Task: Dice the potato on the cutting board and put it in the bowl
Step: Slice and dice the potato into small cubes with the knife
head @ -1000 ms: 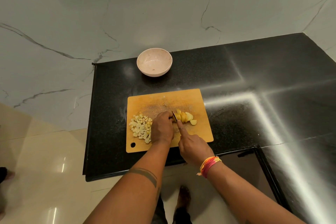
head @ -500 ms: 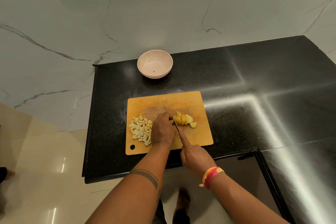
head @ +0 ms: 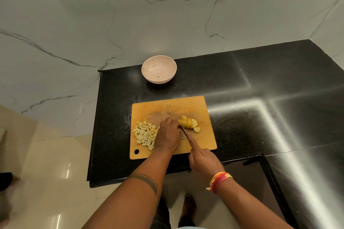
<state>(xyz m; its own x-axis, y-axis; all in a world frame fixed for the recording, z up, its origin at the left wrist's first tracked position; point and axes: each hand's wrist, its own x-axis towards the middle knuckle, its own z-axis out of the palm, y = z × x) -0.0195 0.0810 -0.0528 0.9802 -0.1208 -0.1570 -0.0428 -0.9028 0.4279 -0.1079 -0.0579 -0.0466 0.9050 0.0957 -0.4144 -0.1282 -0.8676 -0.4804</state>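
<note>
While right hand (head: 202,160) draws gripped knife (head: 184,130) back, left hand (head: 168,134) still pinning potato slices (head: 188,123); diced pile (head: 145,135) alongside, bowl (head: 158,71) beyond.

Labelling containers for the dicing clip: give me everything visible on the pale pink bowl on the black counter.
The pale pink round bowl stands upright on the black speckled stone counter, close to the white marble wall, beyond the far edge of the orange cutting board and apart from it. It looks matte, like plastic or ceramic, with faint mottling. The inside holds no potato, only one small dark speck near the bottom. Neither hand touches it.
</note>
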